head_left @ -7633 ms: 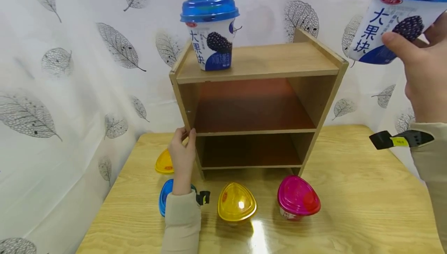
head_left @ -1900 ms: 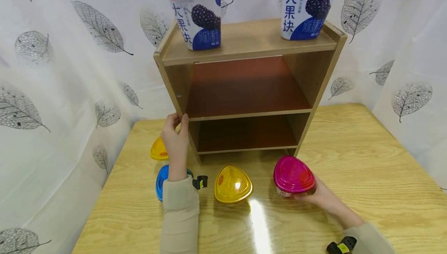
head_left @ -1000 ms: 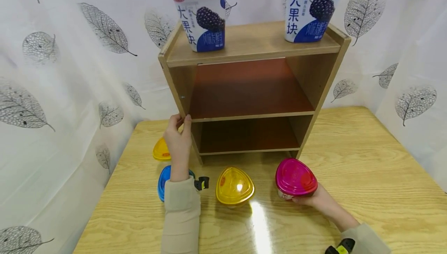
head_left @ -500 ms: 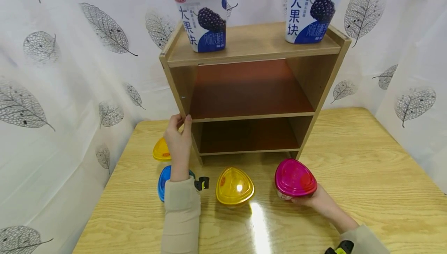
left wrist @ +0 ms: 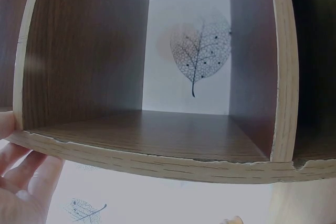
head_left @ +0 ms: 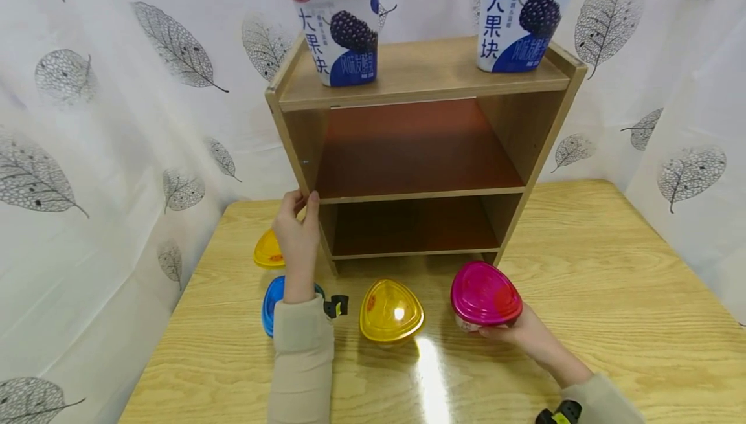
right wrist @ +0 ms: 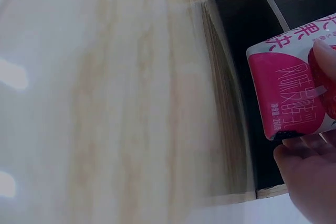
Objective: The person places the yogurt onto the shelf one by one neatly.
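A small wooden shelf unit (head_left: 419,196) stands on the table. My left hand (head_left: 296,236) grips its left side panel, thumb on the inner side and fingers on the outer, as the left wrist view also shows. In front of the unit's right side, my right hand (head_left: 527,333) holds a pink-lidded yogurt cup (head_left: 486,294). The right wrist view has thumb and fingers round this cup's pink and white wall (right wrist: 286,95). Whether its base touches the table I cannot tell. Two blue-lidded yogurt cups, one left (head_left: 344,42) and one right (head_left: 515,26), stand on the top board.
A yellow-lidded cup (head_left: 392,311) stands in front of the unit's middle. Left of it, a blue-lidded cup (head_left: 272,304) is partly behind my left forearm. Another yellow lid (head_left: 268,250) shows beside the unit. Leaf-patterned cloth (head_left: 105,120) hangs behind the wooden table (head_left: 600,268).
Earlier, my right hand held a blue-lidded cup in the air; that cup now stands on the top board's right. In the last half second the pink-lidded cup and right hand shifted slightly left.
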`<state>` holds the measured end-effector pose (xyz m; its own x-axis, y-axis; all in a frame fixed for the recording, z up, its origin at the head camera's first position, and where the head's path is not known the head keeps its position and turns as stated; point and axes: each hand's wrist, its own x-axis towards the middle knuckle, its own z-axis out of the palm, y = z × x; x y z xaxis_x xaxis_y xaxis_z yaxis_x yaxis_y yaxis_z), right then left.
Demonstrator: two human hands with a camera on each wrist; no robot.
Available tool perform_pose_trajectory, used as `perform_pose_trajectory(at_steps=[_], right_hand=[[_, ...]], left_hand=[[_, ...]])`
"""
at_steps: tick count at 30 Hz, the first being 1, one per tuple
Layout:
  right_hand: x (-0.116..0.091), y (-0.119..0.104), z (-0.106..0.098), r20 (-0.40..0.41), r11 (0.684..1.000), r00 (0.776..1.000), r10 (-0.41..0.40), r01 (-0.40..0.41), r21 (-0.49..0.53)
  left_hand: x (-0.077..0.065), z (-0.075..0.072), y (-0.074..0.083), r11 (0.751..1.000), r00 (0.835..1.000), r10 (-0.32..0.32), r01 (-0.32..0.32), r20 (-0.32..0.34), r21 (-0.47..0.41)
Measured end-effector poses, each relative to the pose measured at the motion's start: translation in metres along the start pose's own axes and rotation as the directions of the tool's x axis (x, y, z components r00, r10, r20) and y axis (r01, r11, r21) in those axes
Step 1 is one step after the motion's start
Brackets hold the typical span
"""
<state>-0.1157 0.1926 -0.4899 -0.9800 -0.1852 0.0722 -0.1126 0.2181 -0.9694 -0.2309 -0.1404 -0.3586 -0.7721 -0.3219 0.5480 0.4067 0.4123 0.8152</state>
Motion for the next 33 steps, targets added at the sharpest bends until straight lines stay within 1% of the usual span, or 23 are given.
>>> perform_pose_trajectory(at_steps=[6, 16, 20, 26, 33], right_hand=[[0.002, -0.001, 0.000, 0.021, 0.999, 0.999, -0.034, 0.034, 0.031], [0.004, -0.011, 0.002, 0.040, 0.995, 0.994, -0.098, 0.098, 0.011], [0.005, -0.015, 0.003, 0.036, 0.995, 0.994, -0.104, 0.105, -0.004], [0.006, -0.021, 0.005, 0.044, 0.995, 0.994, -0.101, 0.101, 0.001], [0.009, -0.028, 0.007, 0.057, 0.990, 0.989, -0.137, 0.137, 0.004]], left_hand=[[0.000, 0.000, 0.000, 1.000, 1.000, 0.020, -0.020, -0.003, -0.009], [0.000, 0.000, 0.002, 1.000, 1.000, 0.011, -0.011, -0.002, -0.010], [0.000, 0.000, 0.003, 1.000, 1.000, 0.013, -0.013, -0.007, -0.009], [0.000, -0.001, 0.004, 1.000, 1.000, 0.013, -0.013, -0.009, -0.014], [-0.001, -0.001, 0.003, 1.000, 1.000, 0.010, -0.010, 0.000, -0.023]])
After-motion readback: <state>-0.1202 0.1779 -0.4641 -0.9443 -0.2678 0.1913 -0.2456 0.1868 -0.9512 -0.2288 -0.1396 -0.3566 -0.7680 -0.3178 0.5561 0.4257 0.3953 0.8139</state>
